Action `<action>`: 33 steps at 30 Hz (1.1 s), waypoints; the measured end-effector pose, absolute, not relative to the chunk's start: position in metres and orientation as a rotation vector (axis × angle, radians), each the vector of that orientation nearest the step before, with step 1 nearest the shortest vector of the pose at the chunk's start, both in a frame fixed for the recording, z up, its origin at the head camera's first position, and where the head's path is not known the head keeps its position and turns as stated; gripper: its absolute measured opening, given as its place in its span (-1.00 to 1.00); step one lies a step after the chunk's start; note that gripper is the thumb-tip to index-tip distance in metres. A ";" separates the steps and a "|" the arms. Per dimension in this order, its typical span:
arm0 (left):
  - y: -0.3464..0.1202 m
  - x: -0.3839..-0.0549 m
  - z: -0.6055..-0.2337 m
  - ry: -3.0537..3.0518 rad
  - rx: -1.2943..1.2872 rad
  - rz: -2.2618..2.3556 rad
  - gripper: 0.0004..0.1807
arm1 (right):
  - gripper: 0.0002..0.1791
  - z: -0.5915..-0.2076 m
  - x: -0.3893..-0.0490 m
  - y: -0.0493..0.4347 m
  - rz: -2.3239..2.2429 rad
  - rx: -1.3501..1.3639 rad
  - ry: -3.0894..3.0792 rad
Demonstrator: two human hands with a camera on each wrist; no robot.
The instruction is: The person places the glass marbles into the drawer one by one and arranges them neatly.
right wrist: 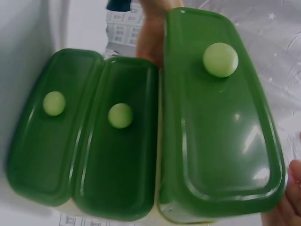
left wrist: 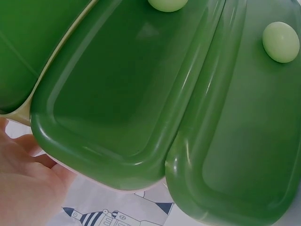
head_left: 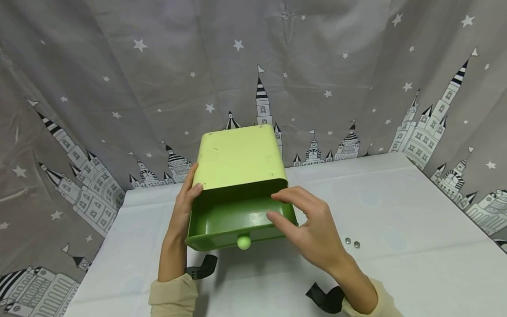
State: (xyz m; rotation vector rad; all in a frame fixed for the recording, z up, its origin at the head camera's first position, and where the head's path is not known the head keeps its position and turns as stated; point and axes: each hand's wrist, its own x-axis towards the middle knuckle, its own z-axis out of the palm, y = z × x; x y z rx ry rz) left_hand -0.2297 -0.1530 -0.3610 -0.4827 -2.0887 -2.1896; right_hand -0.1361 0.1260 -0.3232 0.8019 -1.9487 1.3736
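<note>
A small chest of drawers (head_left: 241, 156) has a pale yellow-green case and dark green drawers with round light-green knobs. Its top drawer (head_left: 227, 220) is pulled out, and nothing shows inside the visible part; two lower drawers (right wrist: 117, 165) are closed in the right wrist view. My left hand (head_left: 184, 211) holds the case's left side, thumb at the top front corner, fingers along the side wall. At the drawer's right end is my right hand (head_left: 313, 229), its thumb and forefinger spread apart over the drawer with a gap between them. Whether it touches the rim, I cannot tell.
Two small silvery discs (head_left: 352, 243) lie on the white table (head_left: 412, 246) to the right. Black straps (head_left: 326, 299) show beside both wrists. Behind the table hangs a grey curtain (head_left: 166, 66) printed with castles and stars.
</note>
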 end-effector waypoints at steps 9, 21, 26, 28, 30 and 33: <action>-0.154 -0.230 -0.361 -2.089 -0.491 -2.178 -0.31 | -0.66 -0.335 -0.130 0.148 1.362 0.817 -1.972; -0.153 -0.230 -0.360 -2.090 -0.499 -2.170 -0.32 | -0.52 -0.362 -0.122 0.193 1.207 0.695 -2.070; -0.152 -0.231 -0.360 -2.090 -0.504 -2.171 -0.32 | -0.59 -0.374 -0.118 0.215 1.173 0.576 -2.199; -0.153 -0.231 -0.360 -2.093 -0.503 -2.165 -0.32 | -0.60 -0.379 -0.117 0.221 1.149 0.534 -2.221; -0.153 -0.231 -0.360 -2.097 -0.498 -2.159 -0.32 | -0.62 -0.384 -0.117 0.227 1.130 0.485 -2.240; -0.153 -0.230 -0.360 -2.098 -0.491 -2.162 -0.32 | -0.64 -0.393 -0.115 0.236 1.117 0.418 -2.270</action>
